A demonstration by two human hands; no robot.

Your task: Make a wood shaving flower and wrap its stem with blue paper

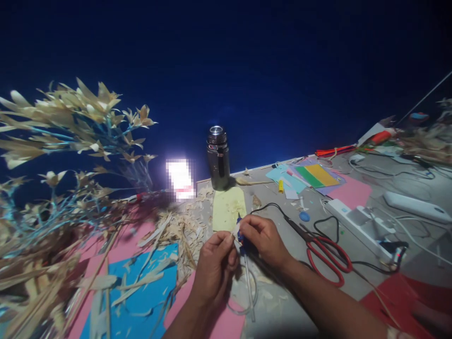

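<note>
My hands meet in the lower middle. My left hand (217,259) is closed, with thumb and finger pinching a small pale piece (235,230). My right hand (264,238) is closed at a small blue glue gun (241,237) with a dark tip; the fingers partly cover it. From its back end a clear glue stick (251,294) sticks out towards me. Beyond the hands, a pale yellow sheet (228,202) lies with a dark metal flask (219,165) upright at its far end. Red-handled scissors (326,259) lie to the right of my right hand.
At left stand blue-stemmed branches with pale husk flowers (95,122), above scattered husk strips (183,235) and a blue sheet (141,301). To the right are a white power strip (356,226) with cords, coloured sheets (314,175) and a blue oval (304,216). A bright pixelated patch glows mid-left.
</note>
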